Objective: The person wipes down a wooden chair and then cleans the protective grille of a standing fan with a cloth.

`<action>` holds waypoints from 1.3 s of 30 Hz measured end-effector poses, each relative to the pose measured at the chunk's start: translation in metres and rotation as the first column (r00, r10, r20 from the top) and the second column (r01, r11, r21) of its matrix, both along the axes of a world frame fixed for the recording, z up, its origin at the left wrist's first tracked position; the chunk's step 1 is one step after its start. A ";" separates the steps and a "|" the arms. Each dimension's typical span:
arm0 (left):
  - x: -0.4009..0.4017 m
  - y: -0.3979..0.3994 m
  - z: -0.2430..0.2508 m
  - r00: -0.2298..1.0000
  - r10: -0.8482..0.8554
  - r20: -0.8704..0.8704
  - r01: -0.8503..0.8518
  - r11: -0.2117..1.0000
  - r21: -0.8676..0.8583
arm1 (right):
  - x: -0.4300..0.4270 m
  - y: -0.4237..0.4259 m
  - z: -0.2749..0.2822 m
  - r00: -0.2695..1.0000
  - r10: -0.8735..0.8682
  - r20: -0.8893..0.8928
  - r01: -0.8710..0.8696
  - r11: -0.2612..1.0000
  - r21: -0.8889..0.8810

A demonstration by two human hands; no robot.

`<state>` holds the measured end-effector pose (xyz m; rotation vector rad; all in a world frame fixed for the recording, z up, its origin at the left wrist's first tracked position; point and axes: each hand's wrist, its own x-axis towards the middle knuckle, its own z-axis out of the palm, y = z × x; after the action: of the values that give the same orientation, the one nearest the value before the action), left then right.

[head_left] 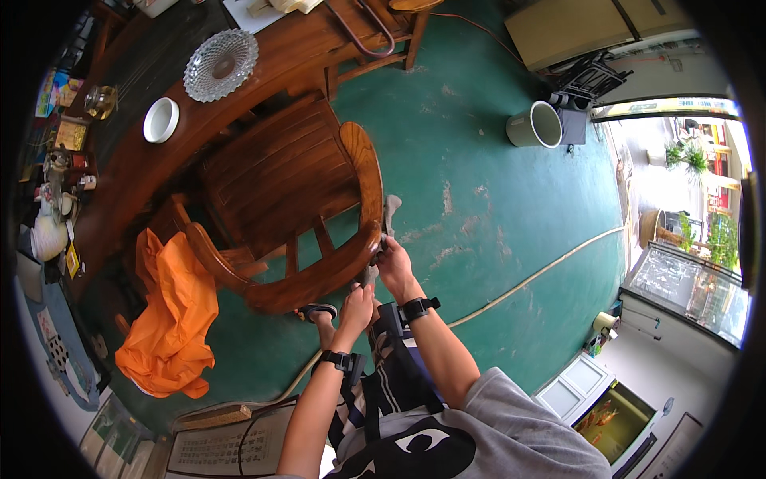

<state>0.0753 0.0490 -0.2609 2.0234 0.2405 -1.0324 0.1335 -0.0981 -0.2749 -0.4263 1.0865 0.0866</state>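
Observation:
My right hand (pixel 395 268) pinches a strip of grey cloth (pixel 391 211) at the outer curve of a wooden armchair's top rail (pixel 317 286). Lower and to the left, my left hand (pixel 357 311) holds grey cloth too, just below the rail. Whether both hands hold the same piece is hidden by the rail and fingers. The armchair's slatted seat (pixel 281 173) faces the dark tabletop. Orange fabric (pixel 173 311) hangs over the chair's left side, its lower end bunched near the floor.
On the wooden table (pixel 143 66) stand a cut-glass dish (pixel 221 64) and a white bowl (pixel 161 120). A grey bin (pixel 534 124) is on the green floor at right. A pale hose (pixel 538 275) crosses the floor. An aquarium (pixel 616 413) stands lower right.

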 end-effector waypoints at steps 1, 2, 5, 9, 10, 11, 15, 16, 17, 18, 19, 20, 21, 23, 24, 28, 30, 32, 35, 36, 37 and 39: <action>-0.005 -0.002 -0.001 1.000 -0.016 -0.002 0.016 1.000 -0.007 | 0.000 -0.002 -0.001 0.999 0.034 0.011 -0.033 0.999 -0.036; -0.010 -0.004 -0.002 1.000 0.010 -0.005 -0.011 0.999 -0.035 | 0.000 -0.003 -0.002 1.000 0.023 0.017 -0.022 0.998 -0.053; -0.009 -0.004 0.003 0.998 0.021 -0.051 -0.023 0.999 -0.041 | -0.013 0.010 -0.022 0.999 0.006 0.042 -0.003 0.997 -0.075; -0.003 0.024 0.014 0.998 0.055 0.003 -0.055 0.998 0.022 | -0.015 0.027 -0.014 0.990 -0.139 0.029 0.138 0.990 0.024; 0.006 0.026 0.016 0.996 0.037 0.076 -0.037 0.999 -0.004 | -0.012 0.019 -0.017 0.989 -0.145 0.008 0.145 0.989 0.008; 0.009 0.025 0.022 0.995 -0.014 0.101 0.012 1.000 0.024 | -0.009 0.009 -0.019 0.988 -0.153 -0.011 0.153 0.988 -0.009; 0.037 -0.007 0.056 0.972 -0.215 0.091 0.200 0.969 0.147 | 0.011 -0.001 -0.001 0.978 -0.190 0.083 0.196 0.978 -0.078; 0.020 0.010 0.025 0.918 -0.301 0.258 0.261 0.949 0.179 | 0.020 0.019 -0.003 0.984 -0.162 0.078 0.168 0.983 -0.079; 0.028 -0.014 0.041 0.963 -0.231 0.137 0.213 0.967 0.139 | 0.009 0.006 -0.021 0.982 -0.157 0.107 0.166 0.983 -0.083; 0.022 -0.003 0.032 0.977 -0.202 0.066 0.188 0.967 0.172 | 0.010 0.027 -0.011 0.989 -0.137 0.063 0.141 0.988 -0.068; 0.015 -0.001 0.023 0.978 -0.194 0.081 0.178 0.968 0.175 | 0.002 0.027 -0.021 0.982 -0.141 0.124 0.145 0.989 -0.026; 0.005 0.002 0.018 0.955 -0.285 0.087 0.252 0.929 0.272 | -0.010 0.023 -0.028 0.986 -0.063 0.155 0.066 0.998 -0.017; 0.017 -0.020 0.050 0.942 -0.330 0.061 0.313 0.930 0.194 | -0.034 -0.019 -0.039 0.977 -0.013 0.214 0.029 0.997 -0.068; -0.022 0.054 0.015 0.988 -0.151 0.034 0.131 0.935 0.331 | -0.028 0.052 0.001 0.970 0.221 0.102 -0.234 0.960 0.152; -0.015 0.051 0.033 0.974 -0.204 0.099 0.166 0.939 0.300 | -0.035 0.036 -0.010 0.968 0.220 0.119 -0.236 0.962 0.141; -0.044 0.137 0.064 0.938 -0.256 0.233 0.137 0.892 0.432 | -0.057 0.077 -0.003 0.882 0.384 0.273 -0.468 0.778 0.419; -0.062 0.172 0.093 0.914 -0.335 0.229 0.203 0.865 0.458 | -0.063 0.112 0.011 0.795 0.531 0.291 -0.600 0.625 0.498; -0.098 0.215 0.111 0.927 -0.282 0.246 0.141 0.873 0.468 | -0.069 0.175 0.059 0.623 0.754 0.211 -0.751 0.500 0.430; -0.138 0.259 0.146 0.972 0.088 0.216 -0.175 0.888 0.426 | -0.072 0.240 0.108 0.415 0.905 0.099 -0.882 0.373 0.288; -0.155 0.275 0.162 0.957 0.149 0.248 -0.247 0.865 0.436 | -0.076 0.260 0.127 0.317 0.945 0.084 -0.920 0.285 0.270; -0.170 0.287 0.179 0.937 0.205 0.282 -0.316 0.840 0.441 | -0.076 0.278 0.143 0.220 0.973 0.062 -0.948 0.199 0.248; -0.202 0.309 0.212 0.898 0.275 0.342 -0.414 0.793 0.447 | -0.082 0.304 0.146 -0.013 0.956 0.294 -0.987 -0.060 0.149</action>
<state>-0.1268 0.3576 -0.0487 2.4355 0.7890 -0.4823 0.0511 0.2055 -0.1291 -0.8593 0.3717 1.6053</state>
